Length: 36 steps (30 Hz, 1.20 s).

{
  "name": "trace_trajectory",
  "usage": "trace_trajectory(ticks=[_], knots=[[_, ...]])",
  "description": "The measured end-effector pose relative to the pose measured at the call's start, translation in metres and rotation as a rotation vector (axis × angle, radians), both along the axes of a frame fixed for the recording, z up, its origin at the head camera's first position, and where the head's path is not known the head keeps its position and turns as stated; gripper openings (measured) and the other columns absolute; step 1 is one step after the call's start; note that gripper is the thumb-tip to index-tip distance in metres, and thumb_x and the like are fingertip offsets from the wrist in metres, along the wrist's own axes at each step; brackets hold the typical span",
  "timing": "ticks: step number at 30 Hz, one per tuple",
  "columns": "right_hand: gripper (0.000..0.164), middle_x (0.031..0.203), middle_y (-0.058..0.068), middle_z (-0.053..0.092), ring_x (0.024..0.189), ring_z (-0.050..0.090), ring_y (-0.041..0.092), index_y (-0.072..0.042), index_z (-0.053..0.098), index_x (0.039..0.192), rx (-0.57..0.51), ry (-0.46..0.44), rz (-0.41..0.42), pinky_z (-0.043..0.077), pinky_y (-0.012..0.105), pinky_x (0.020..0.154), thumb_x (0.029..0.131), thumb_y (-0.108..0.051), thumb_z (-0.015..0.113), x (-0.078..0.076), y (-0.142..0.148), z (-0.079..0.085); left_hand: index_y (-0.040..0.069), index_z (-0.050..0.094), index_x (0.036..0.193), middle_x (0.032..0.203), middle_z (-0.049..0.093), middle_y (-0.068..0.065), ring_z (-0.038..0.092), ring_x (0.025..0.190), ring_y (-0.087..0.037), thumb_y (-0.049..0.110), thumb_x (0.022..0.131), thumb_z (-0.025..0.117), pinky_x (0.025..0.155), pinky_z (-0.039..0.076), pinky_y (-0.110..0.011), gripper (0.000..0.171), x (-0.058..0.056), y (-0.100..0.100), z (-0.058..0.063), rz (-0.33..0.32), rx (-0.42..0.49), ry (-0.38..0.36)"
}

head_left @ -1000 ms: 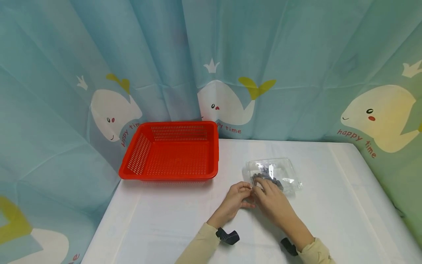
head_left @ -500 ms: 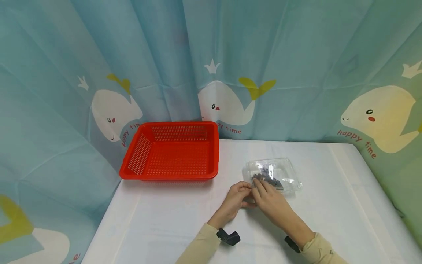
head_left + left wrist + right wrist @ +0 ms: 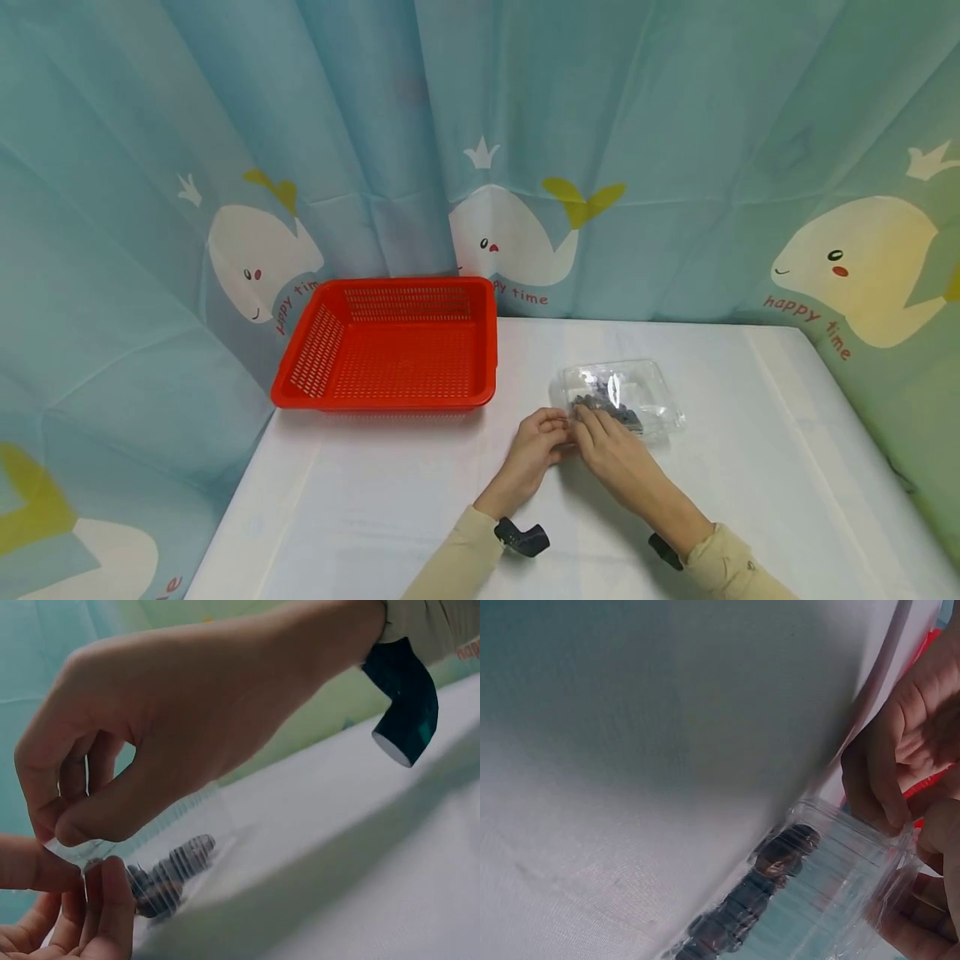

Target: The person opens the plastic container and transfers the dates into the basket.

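A clear plastic clamshell box (image 3: 654,390) lies right of centre on the table in the head view. Dark round fruits (image 3: 742,907), like small grapes or blueberries, are inside along one side. At the box's near-left corner, my left hand (image 3: 534,454) pinches the thin plastic edge between thumb and fingers. Close against it, my right hand (image 3: 617,460) pinches the same edge, its fingertips partly over the box. In the left wrist view, the right hand's thumb and fingers meet on the plastic rim. Whether the lid is latched cannot be made out.
A red perforated basket (image 3: 408,402) stands at the back left of the white table (image 3: 390,500). Behind the table hangs a blue-green curtain (image 3: 660,150) printed with whales. Each wrist wears a black strap (image 3: 521,540).
The right hand's raised fingers have come down onto the box edge. The left hand's thumb has drawn in, and that hand has shifted slightly away from me. Box and basket look unmoved.
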State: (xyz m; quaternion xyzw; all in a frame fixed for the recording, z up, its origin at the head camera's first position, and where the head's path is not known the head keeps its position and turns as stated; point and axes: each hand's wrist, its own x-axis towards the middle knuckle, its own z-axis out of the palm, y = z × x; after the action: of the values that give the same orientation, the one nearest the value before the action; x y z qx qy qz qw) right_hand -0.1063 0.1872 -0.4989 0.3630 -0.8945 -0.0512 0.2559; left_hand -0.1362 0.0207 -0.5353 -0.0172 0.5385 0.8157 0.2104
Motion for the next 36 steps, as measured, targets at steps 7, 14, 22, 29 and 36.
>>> trace_trajectory(ticks=[7, 14, 22, 29, 36], knots=[[0.026, 0.121, 0.024, 0.065, 0.099, 0.064, 0.033, 0.006, 0.057, 0.108, -0.02, 0.029, 0.003, 0.061, 0.039, 0.08, 0.097, -0.007, 0.038, -0.002, 0.0, -0.003, -0.004, 0.058, 0.124, 0.104, 0.068, -0.004, 0.067, 0.092, -0.013, -0.005, 0.097, 0.057, 0.079, 0.058, -0.026, 0.027, 0.0, 0.002, 0.0, 0.02, 0.002, -0.018], [0.034, 0.126, 0.022, 0.067, 0.103, 0.066, 0.035, 0.002, 0.061, 0.112, -0.097, 0.013, 0.057, 0.061, 0.044, 0.082, 0.104, -0.021, 0.037, -0.001, 0.007, -0.002, -0.002, 0.059, 0.12, 0.104, 0.068, -0.004, 0.068, 0.092, -0.013, -0.004, 0.097, 0.06, 0.08, 0.06, -0.028, 0.023, 0.001, 0.003, 0.0, 0.014, 0.018, -0.024], [0.041, 0.138, 0.017, 0.064, 0.118, 0.065, 0.037, -0.005, 0.064, 0.128, -0.113, -0.054, 0.142, 0.057, 0.051, 0.097, 0.095, -0.022, 0.045, 0.002, 0.029, -0.003, -0.003, 0.058, 0.121, 0.107, 0.068, -0.008, 0.069, 0.097, -0.016, -0.004, 0.096, 0.062, 0.093, 0.063, -0.038, 0.026, 0.001, 0.002, 0.001, 0.01, 0.034, -0.019], [0.041, 0.136, 0.014, 0.065, 0.121, 0.063, 0.034, -0.005, 0.064, 0.126, -0.084, -0.066, 0.175, 0.055, 0.05, 0.097, 0.089, -0.016, 0.052, 0.003, 0.051, 0.001, -0.007, 0.055, 0.127, 0.115, 0.065, -0.019, 0.068, 0.096, -0.016, -0.004, 0.097, 0.06, 0.092, 0.063, -0.038, 0.03, 0.001, 0.001, 0.001, 0.006, 0.043, -0.006], [0.036, 0.134, 0.014, 0.065, 0.119, 0.063, 0.033, -0.006, 0.066, 0.12, -0.102, -0.044, 0.184, 0.052, 0.048, 0.098, 0.106, -0.021, 0.036, 0.001, 0.072, 0.003, -0.007, 0.054, 0.126, 0.106, 0.064, -0.011, 0.065, 0.092, -0.016, -0.005, 0.098, 0.059, 0.094, 0.062, -0.041, 0.028, 0.001, 0.0, 0.004, 0.016, 0.059, -0.012]])
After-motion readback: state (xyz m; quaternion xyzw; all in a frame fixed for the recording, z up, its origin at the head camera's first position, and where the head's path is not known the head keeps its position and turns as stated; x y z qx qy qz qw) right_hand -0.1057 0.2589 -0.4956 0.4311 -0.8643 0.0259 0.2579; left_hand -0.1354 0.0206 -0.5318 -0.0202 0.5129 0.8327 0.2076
